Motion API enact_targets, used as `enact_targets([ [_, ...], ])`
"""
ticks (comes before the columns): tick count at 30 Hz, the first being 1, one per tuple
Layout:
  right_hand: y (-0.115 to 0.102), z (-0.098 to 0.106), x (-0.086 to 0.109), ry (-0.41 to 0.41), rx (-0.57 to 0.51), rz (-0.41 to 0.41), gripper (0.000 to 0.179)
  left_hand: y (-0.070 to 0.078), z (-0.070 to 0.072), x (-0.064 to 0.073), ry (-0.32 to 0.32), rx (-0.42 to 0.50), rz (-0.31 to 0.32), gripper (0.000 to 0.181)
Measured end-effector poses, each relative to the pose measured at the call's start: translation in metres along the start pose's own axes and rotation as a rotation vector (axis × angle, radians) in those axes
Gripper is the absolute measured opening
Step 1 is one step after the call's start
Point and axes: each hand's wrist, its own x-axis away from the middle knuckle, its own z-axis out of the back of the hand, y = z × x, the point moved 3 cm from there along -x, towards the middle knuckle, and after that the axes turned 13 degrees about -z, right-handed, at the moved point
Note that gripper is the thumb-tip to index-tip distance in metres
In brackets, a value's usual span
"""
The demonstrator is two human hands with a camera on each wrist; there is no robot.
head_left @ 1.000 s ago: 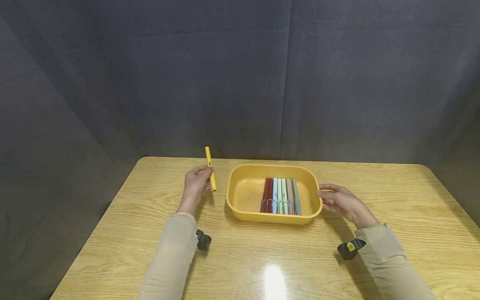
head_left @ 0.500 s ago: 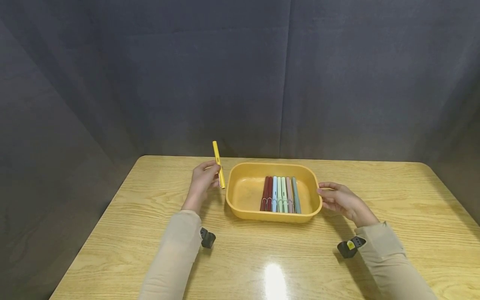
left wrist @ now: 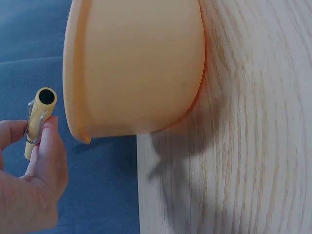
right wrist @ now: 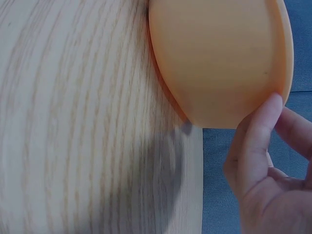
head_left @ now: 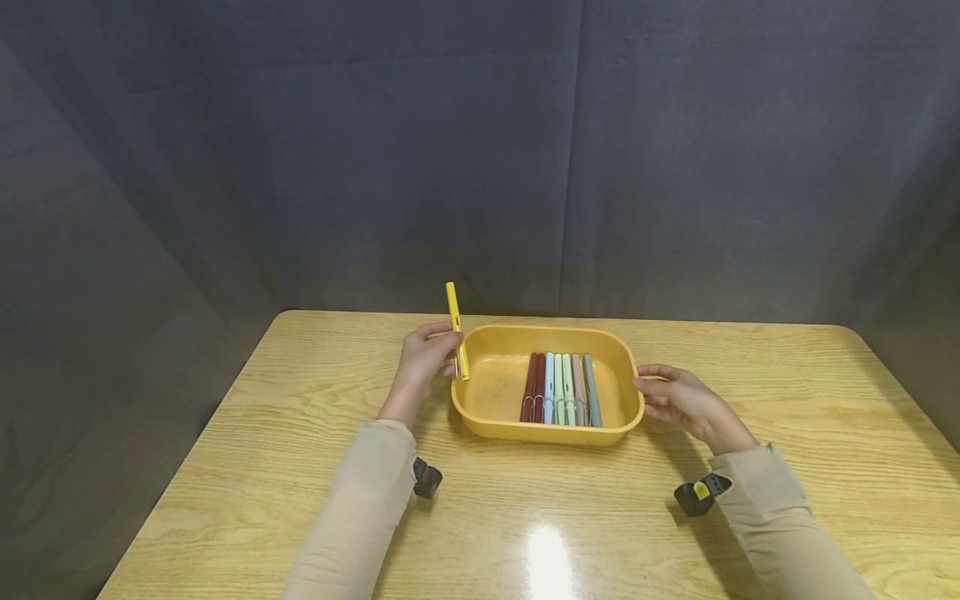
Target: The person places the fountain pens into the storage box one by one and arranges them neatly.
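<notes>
The left hand (head_left: 423,360) pinches a yellow pen (head_left: 457,331), nearly upright, left of centre in the head view. Over the last second it has drifted right, from well clear of the tray (head_left: 480,417) to just over its left rim, so a drop-in beside the six pens (head_left: 561,389) looks close. The right hand (head_left: 678,398) steadies the right rim, fingers loosely apart.

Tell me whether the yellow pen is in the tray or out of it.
Out. The left hand pinches the yellow pen nearly upright over the tray's left rim; seven pens lie inside.
</notes>
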Motion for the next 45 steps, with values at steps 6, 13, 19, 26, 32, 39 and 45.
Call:
enact_targets([
  [6, 0.001, 0.001, 0.0, -0.002, -0.001, -0.001, 0.027, -0.001, -0.008, 0.003, -0.03, -0.025, -0.011, 0.043],
  [13, 0.001, 0.002, 0.001, -0.001, 0.004, -0.001, 0.033, -0.001, -0.018, 0.006, -0.059, -0.001, 0.0, 0.043],
  [19, 0.001, 0.001, 0.002, 0.005, 0.002, -0.001, 0.032, -0.003, -0.023, 0.006, -0.067, 0.036, -0.002, 0.043],
  [26, 0.001, 0.001, 0.001, -0.005, -0.007, -0.002, 0.032, -0.004, -0.026, 0.01, -0.081, 0.002, -0.01, 0.041],
  [32, 0.001, 0.001, 0.001, -0.008, -0.012, -0.001, 0.031, -0.004, -0.029, 0.011, -0.086, 0.023, -0.003, 0.039],
  [39, 0.002, 0.001, 0.001, -0.017, -0.018, -0.002, 0.028, -0.006, -0.033, 0.013, -0.099, -0.011, -0.021, 0.041],
  [45, 0.001, 0.001, 0.001, -0.017, -0.015, -0.002, 0.033, -0.008, -0.039, 0.014, -0.11, -0.03, -0.043, 0.041],
])
